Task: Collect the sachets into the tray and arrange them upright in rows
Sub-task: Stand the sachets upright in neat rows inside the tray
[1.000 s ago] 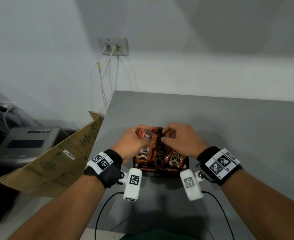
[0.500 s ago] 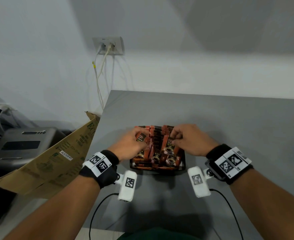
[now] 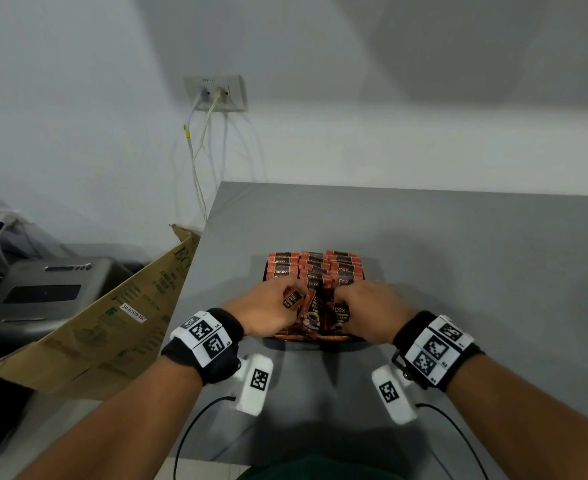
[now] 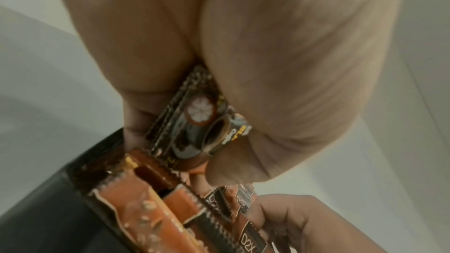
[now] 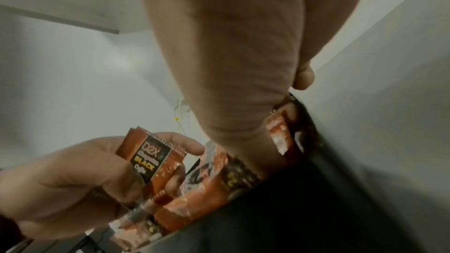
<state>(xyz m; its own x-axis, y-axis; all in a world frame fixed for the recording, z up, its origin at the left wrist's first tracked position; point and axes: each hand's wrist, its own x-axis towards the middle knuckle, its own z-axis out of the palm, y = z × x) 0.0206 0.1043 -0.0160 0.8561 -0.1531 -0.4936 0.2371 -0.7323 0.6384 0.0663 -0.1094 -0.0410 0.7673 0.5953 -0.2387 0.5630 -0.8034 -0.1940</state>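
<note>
A black tray [image 3: 320, 342] sits on the grey table [image 3: 476, 258], packed with orange-and-black sachets [image 3: 315, 263] standing upright in rows. My left hand [image 3: 287, 296] is over the tray's near left part and pinches one sachet [image 3: 293, 301], tilted above the others; the same sachet [image 4: 202, 122] shows between thumb and fingers. My right hand [image 3: 341, 300] is at the near right, fingers curled round the top of an upright sachet [image 3: 340, 313]. In the right wrist view the left hand [image 5: 73, 180] holds its sachet [image 5: 151, 161] beside the tray wall [image 5: 304, 218].
A cardboard box [image 3: 112, 320] leans off the table's left edge, with a grey machine [image 3: 43, 292] behind it. A wall socket [image 3: 216, 95] with hanging cables is above the table's far left corner. Black cables run from the wrist cameras to the near edge.
Both hands have come down from above the tray's middle to its near rows and spread slightly apart. The left hand still holds its sachet, now lower and tilted.
</note>
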